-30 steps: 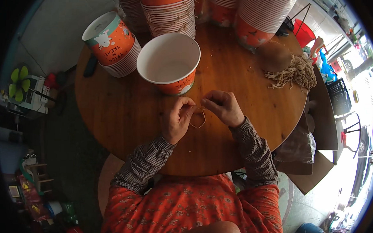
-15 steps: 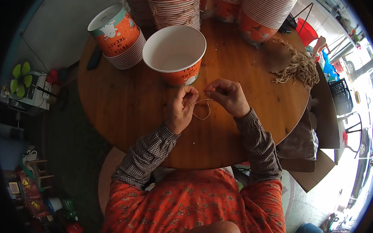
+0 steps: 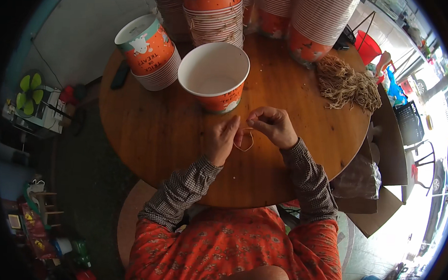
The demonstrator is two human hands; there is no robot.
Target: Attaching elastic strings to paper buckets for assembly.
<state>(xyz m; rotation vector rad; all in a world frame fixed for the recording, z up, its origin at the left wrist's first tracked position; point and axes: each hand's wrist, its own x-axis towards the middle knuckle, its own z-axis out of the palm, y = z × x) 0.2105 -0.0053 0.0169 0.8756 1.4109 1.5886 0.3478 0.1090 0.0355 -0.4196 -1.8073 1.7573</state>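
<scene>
A thin pale string (image 3: 250,141) hangs in a loop between my two hands, just above the wooden table. My left hand (image 3: 222,141) pinches it with thumb and fingers. Opposite, my right hand (image 3: 274,126) is closed in a pinch on the string's other side; the string's ends are hidden by the fingertips. Right beyond my hands stands an orange paper bucket (image 3: 225,100), upright, its white inside showing nothing in it. It is apart from both hands.
A leaning stack of orange buckets (image 3: 150,53) stands left on the round table (image 3: 184,153). More stacked buckets (image 3: 216,21) and a wrapped stack (image 3: 317,25) line the far side. Bundled beige strings (image 3: 351,85) lie at the right edge. A dark phone-like object (image 3: 119,75) lies far left.
My left hand has turned more upright, and the string loop has shifted slightly. The whole view has moved a little, so the table and buckets sit lower in the picture.
</scene>
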